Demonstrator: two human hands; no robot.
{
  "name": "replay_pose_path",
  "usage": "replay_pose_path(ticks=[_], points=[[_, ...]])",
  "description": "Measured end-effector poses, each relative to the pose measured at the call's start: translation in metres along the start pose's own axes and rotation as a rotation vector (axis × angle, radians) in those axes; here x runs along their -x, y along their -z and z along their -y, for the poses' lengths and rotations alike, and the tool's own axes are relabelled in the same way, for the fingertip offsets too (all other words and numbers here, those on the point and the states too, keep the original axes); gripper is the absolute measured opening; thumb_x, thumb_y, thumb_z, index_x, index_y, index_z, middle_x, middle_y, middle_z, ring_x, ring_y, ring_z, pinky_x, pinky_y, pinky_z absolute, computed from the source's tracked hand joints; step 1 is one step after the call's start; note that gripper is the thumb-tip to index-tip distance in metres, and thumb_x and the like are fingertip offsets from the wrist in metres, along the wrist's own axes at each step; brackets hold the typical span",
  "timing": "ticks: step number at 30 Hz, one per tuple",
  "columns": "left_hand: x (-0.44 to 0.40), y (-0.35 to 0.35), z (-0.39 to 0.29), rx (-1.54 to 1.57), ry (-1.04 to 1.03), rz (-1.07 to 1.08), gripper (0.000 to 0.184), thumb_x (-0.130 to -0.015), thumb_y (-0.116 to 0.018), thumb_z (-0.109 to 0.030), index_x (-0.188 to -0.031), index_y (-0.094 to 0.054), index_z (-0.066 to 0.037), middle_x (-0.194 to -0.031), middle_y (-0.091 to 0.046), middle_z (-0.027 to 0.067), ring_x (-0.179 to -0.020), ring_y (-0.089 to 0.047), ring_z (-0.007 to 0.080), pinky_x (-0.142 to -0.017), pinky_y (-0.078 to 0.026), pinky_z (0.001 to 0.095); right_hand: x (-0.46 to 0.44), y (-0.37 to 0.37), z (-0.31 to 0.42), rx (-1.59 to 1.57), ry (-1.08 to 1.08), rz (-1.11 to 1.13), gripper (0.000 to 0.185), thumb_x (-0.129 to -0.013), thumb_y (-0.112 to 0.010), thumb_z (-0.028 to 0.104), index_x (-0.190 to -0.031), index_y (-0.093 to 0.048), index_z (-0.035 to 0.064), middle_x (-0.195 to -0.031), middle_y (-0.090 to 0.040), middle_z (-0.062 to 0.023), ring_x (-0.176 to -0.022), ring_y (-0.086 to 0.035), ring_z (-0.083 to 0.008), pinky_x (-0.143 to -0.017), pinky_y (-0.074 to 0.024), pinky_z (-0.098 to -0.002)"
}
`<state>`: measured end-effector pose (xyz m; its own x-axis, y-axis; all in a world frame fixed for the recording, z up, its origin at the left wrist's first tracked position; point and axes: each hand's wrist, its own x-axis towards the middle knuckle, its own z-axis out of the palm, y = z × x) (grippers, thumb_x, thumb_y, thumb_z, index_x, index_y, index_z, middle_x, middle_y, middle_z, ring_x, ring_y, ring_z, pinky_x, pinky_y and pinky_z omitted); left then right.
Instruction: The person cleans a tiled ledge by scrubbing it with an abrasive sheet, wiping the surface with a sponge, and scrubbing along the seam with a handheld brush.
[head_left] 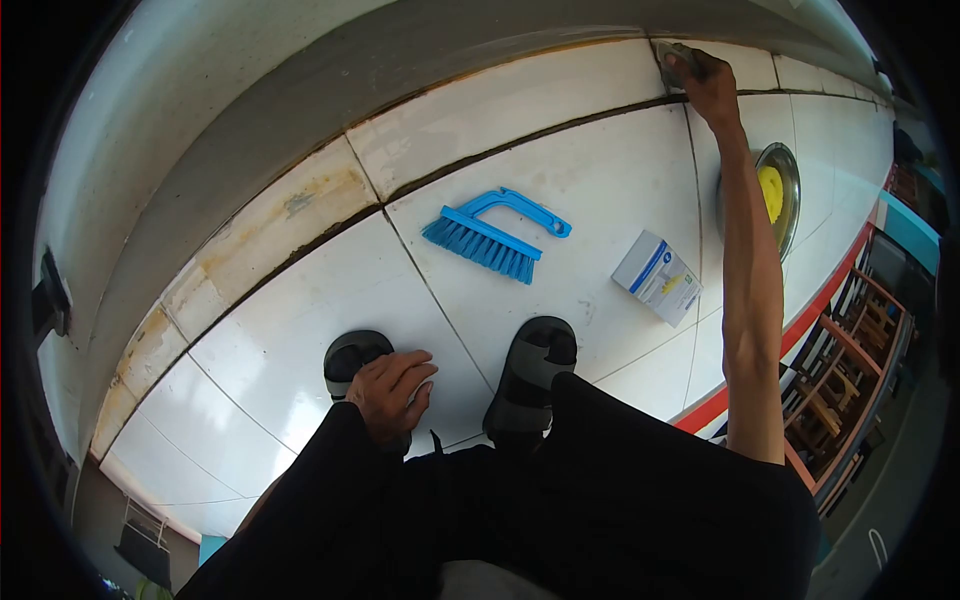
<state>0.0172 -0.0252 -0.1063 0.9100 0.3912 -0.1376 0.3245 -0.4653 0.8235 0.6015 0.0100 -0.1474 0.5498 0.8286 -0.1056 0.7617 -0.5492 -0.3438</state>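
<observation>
My right hand (712,90) reaches far out to the wall base. Its fingers are closed round a small grey object (668,64), mostly covered by the fingers, pressed against the skirting tile (510,95); I cannot make out its kind. My left hand (392,392) hangs by my knee above the left sandal (357,350), fingers loosely bent and apart, holding nothing. On the floor between the hands lies a blue scrubbing brush (487,240), on its side with bristles toward me. Right of it rests a white and blue box (657,278).
A metal bowl (790,200) with a yellow thing (770,193) in it stands beyond my right forearm, which partly hides it. Brown stains mark the skirting tiles at left. A red edge strip (705,408) bounds the white floor tiles (290,370), with wooden furniture (840,375) past it.
</observation>
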Motion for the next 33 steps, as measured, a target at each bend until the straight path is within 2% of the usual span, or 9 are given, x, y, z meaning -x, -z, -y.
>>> replay_pose_path(ticks=[3,13,15,18,21,23,27,29,33], points=[[-0.002,0.004,0.002,0.011,-0.037,0.037,0.025,-0.076,-0.069,-0.002,-0.100,-0.063,-0.004,-0.106,-0.063,0.0096,-0.087,-0.066,0.0252,-0.073,-0.056,0.0354,-0.017,0.007,-0.013,-0.217,-0.371,0.241,0.052,-0.086,-0.073,0.038,-0.112,-0.067,-0.0061,-0.097,-0.070,-0.0115,-0.091,-0.059,-0.0201,-0.087,-0.0463,-0.0330],[0.000,0.002,0.001,0.006,0.000,0.008,0.024,-0.075,-0.070,-0.001,-0.098,-0.064,-0.003,-0.105,-0.063,0.0101,-0.086,-0.067,0.0256,-0.073,-0.056,0.0361,-0.003,0.013,-0.011,-0.354,-0.368,0.233,0.049,-0.082,-0.078,0.032,-0.116,-0.067,-0.0017,-0.117,-0.067,-0.0150,-0.115,-0.057,-0.0215,-0.105,-0.0360,-0.0356],[-0.001,0.000,0.002,0.039,0.004,-0.040,0.023,-0.069,-0.071,-0.001,-0.092,-0.066,-0.004,-0.103,-0.066,0.0100,-0.084,-0.067,0.0249,-0.070,-0.053,0.0357,-0.004,0.007,-0.017,-0.429,-0.372,0.228,0.051,-0.080,-0.080,0.032,-0.114,-0.068,-0.0034,-0.117,-0.067,-0.0157,-0.115,-0.057,-0.0209,-0.104,-0.0376,-0.0347],[0.000,-0.003,-0.001,0.035,0.042,-0.078,0.024,-0.068,-0.071,0.000,-0.092,-0.066,-0.003,-0.103,-0.066,0.0104,-0.083,-0.067,0.0255,-0.069,-0.053,0.0349,-0.013,-0.006,-0.018,-0.546,-0.282,0.087,0.044,-0.078,-0.082,0.032,-0.100,-0.071,-0.0045,-0.092,-0.069,-0.0093,-0.085,-0.059,-0.0165,-0.083,-0.0469,-0.0304],[0.000,-0.002,0.001,0.042,0.031,-0.052,0.024,-0.068,-0.071,0.000,-0.091,-0.066,-0.003,-0.103,-0.066,0.0105,-0.082,-0.067,0.0253,-0.068,-0.053,0.0346,-0.024,-0.009,-0.036,-0.454,-0.354,0.113,0.042,-0.078,-0.082,0.031,-0.097,-0.072,-0.0049,-0.085,-0.069,-0.0078,-0.078,-0.058,-0.0149,-0.077,-0.0464,-0.0292],[-0.003,0.001,0.002,0.040,0.012,-0.060,0.025,-0.068,-0.071,0.000,-0.092,-0.066,-0.003,-0.103,-0.066,0.0106,-0.081,-0.067,0.0253,-0.068,-0.052,0.0350,0.002,-0.004,-0.007,-0.513,-0.348,-0.019,0.036,-0.078,-0.082,0.028,-0.080,-0.068,-0.0051,-0.075,-0.065,-0.0072,-0.067,-0.052,-0.0151,-0.065,-0.0456,-0.0324],[0.000,-0.004,-0.001,0.038,0.040,-0.090,0.025,-0.069,-0.070,0.001,-0.093,-0.065,-0.004,-0.103,-0.066,0.0109,-0.080,-0.066,0.0255,-0.068,-0.052,0.0353,-0.021,-0.020,-0.027,-0.244,-0.396,-0.026,0.042,-0.078,-0.079,0.036,-0.083,-0.072,-0.0045,-0.077,-0.070,-0.0120,-0.070,-0.061,-0.0168,-0.069,-0.0494,-0.0338],[-0.002,-0.005,-0.002,0.037,0.025,-0.069,0.024,-0.069,-0.070,0.000,-0.093,-0.065,-0.004,-0.102,-0.066,0.0109,-0.080,-0.066,0.0255,-0.069,-0.052,0.0351,-0.028,-0.022,-0.007,-0.341,-0.414,-0.039,0.043,-0.084,-0.077,0.026,-0.096,-0.067,-0.0141,-0.088,-0.069,-0.0117,-0.079,-0.063,-0.0168,-0.072,-0.0530,-0.0296],[-0.003,0.004,0.001,0.038,-0.009,-0.011,0.021,-0.074,-0.069,0.000,-0.094,-0.064,-0.003,-0.104,-0.064,0.0106,-0.084,-0.068,0.0247,-0.071,-0.057,0.0344,0.006,-0.006,0.007,-0.190,-0.398,-0.001,0.041,-0.083,-0.077,0.031,-0.096,-0.070,-0.0067,-0.085,-0.071,-0.0116,-0.077,-0.067,-0.0178,-0.068,-0.0534,-0.0300]])
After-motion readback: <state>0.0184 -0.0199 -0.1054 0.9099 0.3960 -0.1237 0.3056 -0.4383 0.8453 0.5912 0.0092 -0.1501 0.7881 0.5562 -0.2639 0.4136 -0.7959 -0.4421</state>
